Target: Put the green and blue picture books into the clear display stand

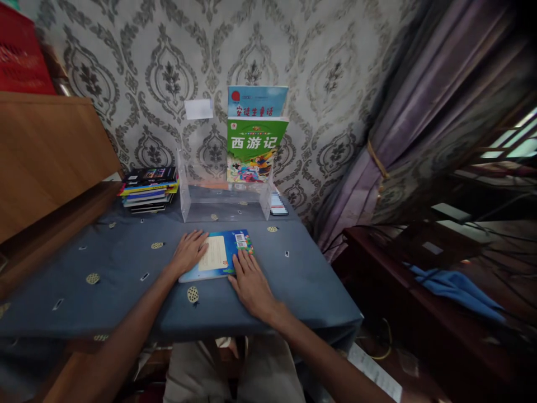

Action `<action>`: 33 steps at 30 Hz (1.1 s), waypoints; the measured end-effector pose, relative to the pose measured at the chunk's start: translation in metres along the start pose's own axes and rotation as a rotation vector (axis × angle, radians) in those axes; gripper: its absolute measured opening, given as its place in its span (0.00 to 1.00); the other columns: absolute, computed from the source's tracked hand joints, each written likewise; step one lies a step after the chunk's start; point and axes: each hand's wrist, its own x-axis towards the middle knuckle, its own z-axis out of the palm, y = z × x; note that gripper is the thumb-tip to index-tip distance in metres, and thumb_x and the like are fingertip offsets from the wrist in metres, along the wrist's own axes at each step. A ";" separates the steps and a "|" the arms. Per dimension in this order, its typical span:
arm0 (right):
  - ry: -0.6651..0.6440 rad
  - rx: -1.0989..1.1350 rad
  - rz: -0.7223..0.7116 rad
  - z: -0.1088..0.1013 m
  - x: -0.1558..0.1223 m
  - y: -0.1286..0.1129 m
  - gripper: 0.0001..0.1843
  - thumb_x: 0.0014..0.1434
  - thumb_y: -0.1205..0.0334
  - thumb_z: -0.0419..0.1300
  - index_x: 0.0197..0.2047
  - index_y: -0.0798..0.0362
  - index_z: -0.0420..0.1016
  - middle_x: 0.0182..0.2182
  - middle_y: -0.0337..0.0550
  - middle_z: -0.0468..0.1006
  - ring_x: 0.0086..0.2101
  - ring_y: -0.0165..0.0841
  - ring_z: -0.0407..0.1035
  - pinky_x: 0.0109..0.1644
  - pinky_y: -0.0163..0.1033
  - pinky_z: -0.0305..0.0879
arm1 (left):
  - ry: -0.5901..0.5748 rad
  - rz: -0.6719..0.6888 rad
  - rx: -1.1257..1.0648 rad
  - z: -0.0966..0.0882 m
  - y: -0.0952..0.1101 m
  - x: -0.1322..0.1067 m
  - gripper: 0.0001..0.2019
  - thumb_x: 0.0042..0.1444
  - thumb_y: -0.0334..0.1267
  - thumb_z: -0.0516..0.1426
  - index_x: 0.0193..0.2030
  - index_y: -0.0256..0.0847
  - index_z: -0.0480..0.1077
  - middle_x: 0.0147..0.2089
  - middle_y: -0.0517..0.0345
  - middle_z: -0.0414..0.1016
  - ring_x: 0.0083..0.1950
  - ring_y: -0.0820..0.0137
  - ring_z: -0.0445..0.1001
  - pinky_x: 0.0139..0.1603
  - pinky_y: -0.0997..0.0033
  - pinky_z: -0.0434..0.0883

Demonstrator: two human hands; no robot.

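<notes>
A blue book (215, 253) lies on the table with its back cover up, showing a cream text panel and printed codes. My left hand (189, 253) lies on the book's left side, fingers stretched out. On its right side rests my right hand (253, 282), palm down with the fingers extended. Behind the book stands a clear plastic rack (226, 210). It holds a green book (257, 150) with white characters, and behind that a light-blue book (258, 101), both upright on the rack's right side.
To the rack's left is a stack of books (150, 190). A wooden cabinet (46, 151) borders the table (121, 280) on the left, with a red box (23, 53) on top. At right hang purple curtains (377, 129), above dark furniture holding a blue cloth (455, 288).
</notes>
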 end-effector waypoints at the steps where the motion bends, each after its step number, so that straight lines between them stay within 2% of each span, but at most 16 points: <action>1: 0.000 0.012 -0.006 0.000 -0.004 -0.005 0.31 0.69 0.53 0.50 0.69 0.65 0.60 0.69 0.64 0.57 0.69 0.49 0.49 0.71 0.58 0.49 | 0.005 0.000 0.006 -0.001 0.001 0.000 0.24 0.69 0.44 0.45 0.68 0.41 0.63 0.70 0.48 0.64 0.72 0.56 0.59 0.70 0.48 0.55; 7: -0.026 0.071 -0.062 -0.007 -0.024 -0.024 0.39 0.66 0.46 0.56 0.71 0.61 0.56 0.69 0.65 0.56 0.69 0.52 0.48 0.71 0.61 0.48 | -0.011 -0.034 0.126 -0.018 0.019 -0.015 0.23 0.69 0.41 0.45 0.66 0.40 0.65 0.66 0.45 0.68 0.66 0.56 0.65 0.66 0.52 0.60; 11: -0.039 0.089 -0.141 -0.014 -0.041 -0.021 0.45 0.60 0.36 0.59 0.70 0.57 0.58 0.69 0.65 0.56 0.69 0.54 0.46 0.71 0.64 0.44 | -0.058 -0.093 0.226 -0.037 0.043 -0.043 0.23 0.68 0.41 0.46 0.66 0.39 0.65 0.61 0.42 0.71 0.59 0.53 0.70 0.58 0.51 0.65; 13: -0.046 0.069 -0.196 -0.017 -0.054 -0.018 0.49 0.56 0.35 0.62 0.71 0.57 0.57 0.69 0.66 0.55 0.70 0.55 0.45 0.71 0.65 0.43 | -0.079 -0.122 0.271 -0.046 0.057 -0.062 0.23 0.68 0.42 0.46 0.65 0.38 0.66 0.58 0.39 0.73 0.57 0.51 0.71 0.55 0.50 0.67; 15: -0.031 0.035 -0.242 -0.018 -0.068 -0.015 0.51 0.54 0.39 0.67 0.71 0.57 0.56 0.69 0.68 0.54 0.69 0.57 0.45 0.70 0.65 0.45 | -0.092 -0.148 0.296 -0.054 0.072 -0.083 0.23 0.68 0.44 0.46 0.64 0.38 0.67 0.55 0.38 0.74 0.55 0.49 0.72 0.53 0.49 0.68; 17: 0.018 0.003 -0.264 -0.016 -0.081 -0.014 0.48 0.54 0.47 0.70 0.71 0.56 0.57 0.70 0.68 0.53 0.69 0.57 0.44 0.69 0.65 0.48 | -0.104 -0.169 0.310 -0.061 0.088 -0.104 0.23 0.68 0.45 0.47 0.63 0.35 0.68 0.53 0.36 0.74 0.54 0.48 0.72 0.50 0.50 0.69; 20: 0.115 -0.024 -0.264 -0.008 -0.097 -0.012 0.39 0.57 0.59 0.68 0.69 0.54 0.61 0.70 0.67 0.53 0.70 0.56 0.43 0.68 0.65 0.53 | -0.129 -0.181 0.327 -0.069 0.112 -0.133 0.25 0.68 0.47 0.47 0.62 0.30 0.68 0.51 0.34 0.74 0.53 0.48 0.73 0.48 0.53 0.71; 23: 0.180 -0.036 -0.277 -0.001 -0.110 -0.006 0.32 0.61 0.65 0.64 0.67 0.52 0.64 0.69 0.66 0.55 0.70 0.55 0.44 0.66 0.65 0.57 | -0.140 -0.170 0.317 -0.074 0.124 -0.158 0.25 0.69 0.46 0.47 0.61 0.28 0.68 0.51 0.33 0.73 0.53 0.49 0.73 0.47 0.56 0.73; 26: 0.188 -0.029 -0.341 0.000 -0.120 0.004 0.31 0.63 0.65 0.61 0.68 0.50 0.62 0.69 0.63 0.57 0.70 0.50 0.46 0.67 0.63 0.57 | -0.176 -0.127 0.221 -0.076 0.115 -0.175 0.21 0.68 0.37 0.44 0.60 0.32 0.69 0.53 0.36 0.74 0.53 0.52 0.75 0.48 0.57 0.73; 29: 0.166 -0.013 -0.393 -0.005 -0.127 0.016 0.30 0.64 0.64 0.61 0.68 0.49 0.63 0.69 0.61 0.58 0.70 0.48 0.46 0.68 0.61 0.57 | -0.237 -0.064 0.015 -0.073 0.087 -0.187 0.24 0.64 0.27 0.44 0.61 0.41 0.70 0.58 0.45 0.74 0.56 0.58 0.75 0.57 0.59 0.70; 31: 0.148 -0.002 -0.405 -0.008 -0.129 0.021 0.28 0.64 0.64 0.61 0.66 0.49 0.65 0.69 0.60 0.58 0.70 0.47 0.46 0.68 0.60 0.57 | -0.252 -0.022 -0.116 -0.068 0.068 -0.194 0.26 0.62 0.27 0.45 0.64 0.45 0.68 0.64 0.48 0.71 0.64 0.58 0.69 0.63 0.60 0.67; 33: 0.137 0.012 -0.405 -0.011 -0.130 0.023 0.28 0.64 0.65 0.61 0.66 0.48 0.66 0.69 0.58 0.59 0.70 0.45 0.47 0.68 0.59 0.56 | -0.228 0.021 -0.179 -0.062 0.056 -0.199 0.28 0.61 0.28 0.46 0.66 0.46 0.66 0.66 0.49 0.69 0.67 0.58 0.66 0.64 0.59 0.66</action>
